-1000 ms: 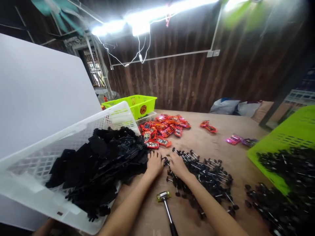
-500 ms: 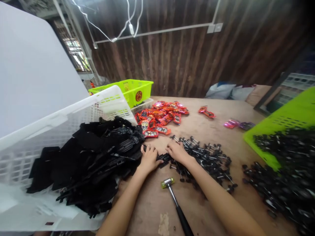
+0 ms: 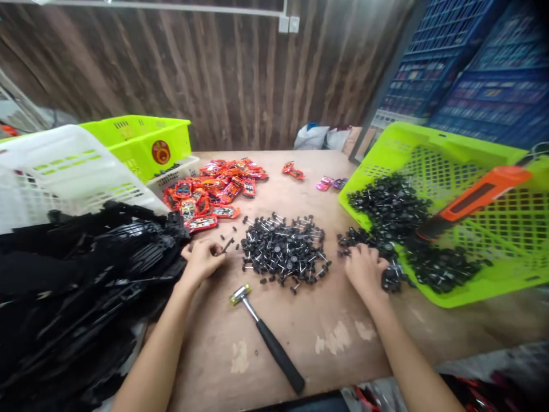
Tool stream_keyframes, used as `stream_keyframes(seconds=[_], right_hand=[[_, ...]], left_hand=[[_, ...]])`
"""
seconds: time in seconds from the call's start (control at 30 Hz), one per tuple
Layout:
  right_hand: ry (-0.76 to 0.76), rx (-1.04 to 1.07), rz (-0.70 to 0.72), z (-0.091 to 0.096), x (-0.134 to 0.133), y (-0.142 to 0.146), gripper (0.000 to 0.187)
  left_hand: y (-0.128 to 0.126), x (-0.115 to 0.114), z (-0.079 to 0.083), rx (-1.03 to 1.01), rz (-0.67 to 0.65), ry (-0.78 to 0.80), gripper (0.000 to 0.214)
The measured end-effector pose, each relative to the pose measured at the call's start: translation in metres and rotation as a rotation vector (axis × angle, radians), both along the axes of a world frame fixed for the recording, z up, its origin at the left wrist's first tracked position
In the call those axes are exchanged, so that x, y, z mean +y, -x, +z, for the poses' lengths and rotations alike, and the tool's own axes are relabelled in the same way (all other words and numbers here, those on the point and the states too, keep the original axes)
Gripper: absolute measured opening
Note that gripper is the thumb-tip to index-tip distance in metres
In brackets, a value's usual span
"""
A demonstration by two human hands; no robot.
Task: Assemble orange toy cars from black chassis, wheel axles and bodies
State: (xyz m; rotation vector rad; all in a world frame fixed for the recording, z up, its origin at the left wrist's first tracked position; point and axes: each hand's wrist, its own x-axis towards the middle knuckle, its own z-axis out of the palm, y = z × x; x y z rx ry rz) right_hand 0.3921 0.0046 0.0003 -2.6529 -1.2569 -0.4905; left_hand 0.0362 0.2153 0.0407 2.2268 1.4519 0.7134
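Observation:
My left hand (image 3: 202, 260) pinches a thin black plastic piece (image 3: 228, 245) beside the heap of black plastic toy-car parts (image 3: 141, 240). Over on the right, my right hand (image 3: 364, 266) has its fingers curled down on black wheel axles (image 3: 351, 237) spilling from the mouth of a tipped green basket (image 3: 480, 294); its fingertips are partly hidden. Between the hands lies a pile of wheel axles with metal rods (image 3: 283, 249). A small mallet (image 3: 274, 349) with yellow faces and a black handle rests in front of that pile.
Orange-red toy car bodies (image 3: 218, 186) are heaped behind the left hand, with two more (image 3: 293, 170) and purple ones (image 3: 325, 183) farther right. A white basket (image 3: 81, 166) and green crate (image 3: 171, 140) stand left. An orange-handled tool (image 3: 484, 191) leans in the tipped basket.
The view has turned right. My right hand has moved from the middle axle pile to the axles at the green basket. My left hand now shows a thin black piece in its fingers.

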Motion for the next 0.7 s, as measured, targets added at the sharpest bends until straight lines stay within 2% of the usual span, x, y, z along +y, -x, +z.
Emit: stream_keyframes(seconds=[0.1, 0.13, 0.23, 0.3, 0.37, 0.4, 0.5, 0.57, 0.6, 0.7], right_hand=[[0.056, -0.134, 0.04, -0.011, 0.001, -0.011, 0.023], [0.053, -0.147, 0.067, -0.013, 0.003, -0.015, 0.022], [-0.038, -0.117, 0.178, -0.015, 0.009, -0.026, 0.02], [-0.159, -0.003, 0.253, -0.013, 0.01, -0.03, 0.019], [-0.335, 0.249, 0.288, -0.008, 0.005, -0.024, 0.018], [-0.434, 0.444, 0.29, -0.004, 0.0, -0.015, 0.019], [-0.634, 1.208, 0.292, 0.007, -0.023, 0.025, 0.027], [-0.611, 1.643, 0.288, 0.013, -0.039, 0.056, 0.03], [-0.573, 1.774, 0.276, 0.015, -0.046, 0.07, 0.03], [-0.46, 1.9, 0.229, 0.017, -0.061, 0.095, 0.029]], left_hand=[[-0.001, -0.003, 0.008, -0.011, 0.021, -0.079, 0.015], [-0.001, -0.004, 0.009, -0.079, 0.039, -0.085, 0.016], [-0.003, -0.009, 0.009, -0.475, 0.145, -0.057, 0.024], [-0.006, -0.017, 0.008, -0.722, 0.22, 0.009, 0.029], [-0.012, -0.03, 0.007, -0.909, 0.256, 0.211, 0.036], [-0.016, -0.039, 0.007, -0.982, 0.247, 0.352, 0.04], [-0.025, -0.071, 0.009, -1.139, 0.171, 0.745, 0.049], [-0.029, -0.094, 0.009, -1.154, 0.128, 0.839, 0.045], [-0.031, -0.104, 0.009, -1.147, 0.112, 0.865, 0.043], [-0.036, -0.132, 0.003, -1.08, 0.046, 0.932, 0.04]])
